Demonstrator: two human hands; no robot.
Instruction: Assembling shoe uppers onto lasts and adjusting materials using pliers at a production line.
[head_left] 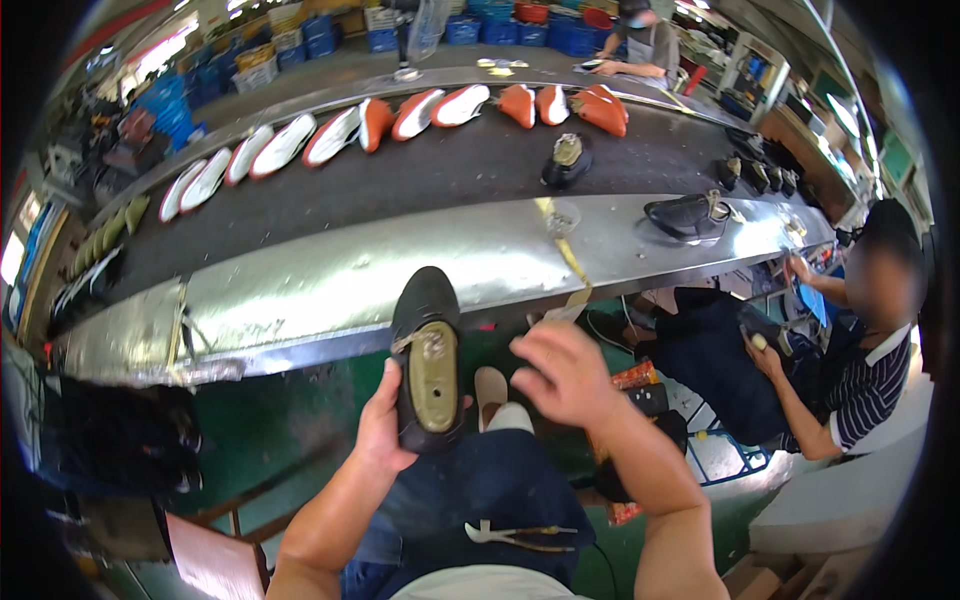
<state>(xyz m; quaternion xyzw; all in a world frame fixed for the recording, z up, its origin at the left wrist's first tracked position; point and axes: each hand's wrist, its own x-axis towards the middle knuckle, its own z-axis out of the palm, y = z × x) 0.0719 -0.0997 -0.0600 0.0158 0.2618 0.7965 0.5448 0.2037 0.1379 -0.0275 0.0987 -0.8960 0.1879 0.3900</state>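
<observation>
My left hand (382, 415) grips the side of a black shoe (424, 290), held upright over my lap with its toe pointing away. An olive-green shoe last (436, 395) fills the shoe's opening, with a round hole in it and crumpled, shiny material at its front end. To the right of the shoe, my right hand (568, 375) is raised, slightly blurred, its fingers apart and nothing visible in them. Pincers (520, 537) with pale handles lie across my dark apron.
Ahead runs a metal ledge (350, 260) beside a dark conveyor belt (420, 170) carrying orange-and-white shoes (335, 137). Black shoes (690, 217) and a clear cup (563, 218) stand toward the right. A co-worker (850, 370) sits at right; another person (645, 48) works across the belt.
</observation>
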